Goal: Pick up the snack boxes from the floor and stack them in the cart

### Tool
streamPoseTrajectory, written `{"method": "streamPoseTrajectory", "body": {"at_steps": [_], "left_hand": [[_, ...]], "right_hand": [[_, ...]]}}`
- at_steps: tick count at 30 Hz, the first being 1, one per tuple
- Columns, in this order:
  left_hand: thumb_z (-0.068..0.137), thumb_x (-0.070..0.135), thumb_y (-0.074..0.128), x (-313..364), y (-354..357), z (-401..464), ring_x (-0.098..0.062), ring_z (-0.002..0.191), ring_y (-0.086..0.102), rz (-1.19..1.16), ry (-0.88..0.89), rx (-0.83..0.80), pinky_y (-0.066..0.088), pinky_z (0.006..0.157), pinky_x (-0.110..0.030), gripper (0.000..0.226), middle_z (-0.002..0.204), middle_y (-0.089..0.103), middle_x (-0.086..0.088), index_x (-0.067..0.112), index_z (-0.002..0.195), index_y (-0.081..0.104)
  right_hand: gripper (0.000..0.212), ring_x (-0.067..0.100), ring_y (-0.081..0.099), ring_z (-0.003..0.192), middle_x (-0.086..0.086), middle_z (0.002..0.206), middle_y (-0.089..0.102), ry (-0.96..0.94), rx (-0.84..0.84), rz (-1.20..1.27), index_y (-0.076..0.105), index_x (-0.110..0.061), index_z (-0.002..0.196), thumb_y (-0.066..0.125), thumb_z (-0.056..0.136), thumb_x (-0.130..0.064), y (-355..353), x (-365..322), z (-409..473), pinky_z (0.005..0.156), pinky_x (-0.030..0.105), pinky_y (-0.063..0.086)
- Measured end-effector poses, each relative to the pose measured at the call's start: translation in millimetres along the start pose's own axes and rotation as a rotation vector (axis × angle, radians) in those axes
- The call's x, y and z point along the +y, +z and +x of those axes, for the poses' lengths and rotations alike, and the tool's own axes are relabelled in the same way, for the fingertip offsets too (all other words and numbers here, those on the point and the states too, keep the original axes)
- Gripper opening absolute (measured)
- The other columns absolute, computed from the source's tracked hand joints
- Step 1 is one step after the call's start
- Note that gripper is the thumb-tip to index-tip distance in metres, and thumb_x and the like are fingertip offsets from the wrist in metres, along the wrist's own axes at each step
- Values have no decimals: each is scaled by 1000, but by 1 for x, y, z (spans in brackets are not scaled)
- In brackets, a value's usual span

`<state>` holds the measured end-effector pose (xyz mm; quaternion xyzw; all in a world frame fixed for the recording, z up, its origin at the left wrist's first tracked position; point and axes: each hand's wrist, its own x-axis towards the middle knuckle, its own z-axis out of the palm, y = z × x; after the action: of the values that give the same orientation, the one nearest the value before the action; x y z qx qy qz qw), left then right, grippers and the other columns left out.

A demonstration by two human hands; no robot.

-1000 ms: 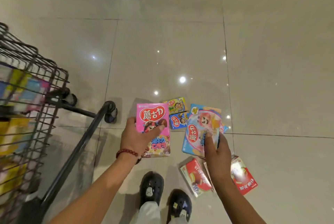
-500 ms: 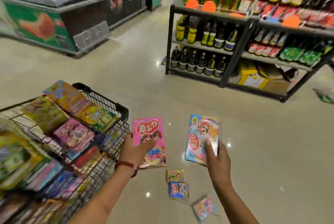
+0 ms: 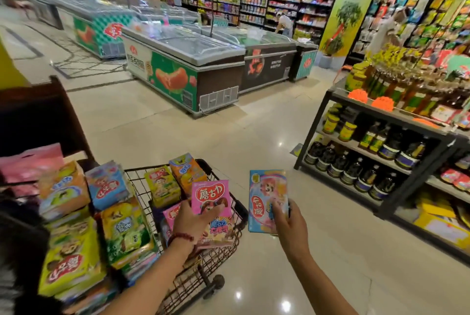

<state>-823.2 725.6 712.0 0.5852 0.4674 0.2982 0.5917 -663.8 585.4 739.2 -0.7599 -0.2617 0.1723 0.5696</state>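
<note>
- Our left hand (image 3: 192, 220) grasps a pink snack box (image 3: 212, 200) over the cart (image 3: 230, 202), ready to stack it.
- Our right hand (image 3: 287, 223) grasps a blue box (image 3: 265, 192) beside the cart, awaiting its turn.

The glossy cream-tiled floor (image 3: 267, 141) carries a black wire shopping cart (image 3: 223, 202), long glass-topped chest freezers (image 3: 183, 65) and a dark metal bottle shelf (image 3: 396, 169).

freezers (image 3: 183, 70) mid-aisle | bottle shelf (image 3: 381, 151) right | yellow pillar (image 3: 348, 4) behind
</note>
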Motion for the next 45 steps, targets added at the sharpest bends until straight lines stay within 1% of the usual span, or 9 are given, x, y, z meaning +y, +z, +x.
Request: {"method": "streamPoseTrajectory", "body": {"at_steps": [3,7,12,22,28,35,38,41,45], "left_hand": [[53,55,84,2,-14,29,-17,94,62,-12,-50,39,48,82,-29,67,95,66,6,16,100,57],[30,77,72,-8,-26,70,-20,97,62,25,-98,86,50,85,-34,104,106,65,2,16,113,55],[55,53,84,-10,-33,94,-24,97,60,34,-185,138,46,76,-28,75,104,64,-6,9,108,54],[28,79,75,-58,-31,133,-26,118,54,-8,-341,249,46,100,-46,130,130,57,-2,14,136,42],[28,80,76,-79,-19,136,-24,114,57,-11,-477,287,48,97,-42,123,126,60,-4,14,129,48],[61,49,83,-90,-6,141,-23,111,54,16,-598,318,45,94,-32,88,122,56,1,12,131,44],[56,54,84,-101,-2,147,-27,121,51,47,-618,347,43,100,-38,102,133,54,-5,14,138,38],[65,45,83,-109,-1,147,-28,120,52,54,-664,361,46,97,-38,90,131,55,-5,15,137,40],[40,79,72,-132,1,148,-25,115,55,90,-677,358,50,93,-39,120,129,57,-4,15,136,38]], "right_hand": [[15,10,70,77,-5,95,68,-26,-73,-46,54,-23,101,56,92,-34,36,-6,28,64,30,59],[16,10,70,76,-4,94,70,-14,-157,-84,55,-23,101,56,92,-36,74,-6,60,66,35,60],[8,11,71,76,-6,92,69,14,-232,-127,52,-32,94,56,91,-38,107,6,90,68,39,60],[5,5,70,68,-3,90,68,60,-495,-173,50,-28,94,54,93,-32,145,33,146,56,23,56],[18,8,71,73,-1,96,69,169,-656,-195,52,-20,107,53,93,-32,157,66,163,55,20,54],[17,1,69,70,-4,94,68,259,-796,-308,50,-22,101,55,91,-35,168,97,174,54,19,54],[14,-3,67,65,-4,93,66,290,-837,-335,48,-18,100,55,94,-29,173,101,175,50,13,49],[13,-1,64,66,-8,89,63,277,-844,-420,46,-19,96,56,94,-26,177,107,178,47,13,49],[21,4,66,69,-5,89,66,228,-792,-530,52,-18,91,59,90,-38,185,113,180,54,19,55]]}}
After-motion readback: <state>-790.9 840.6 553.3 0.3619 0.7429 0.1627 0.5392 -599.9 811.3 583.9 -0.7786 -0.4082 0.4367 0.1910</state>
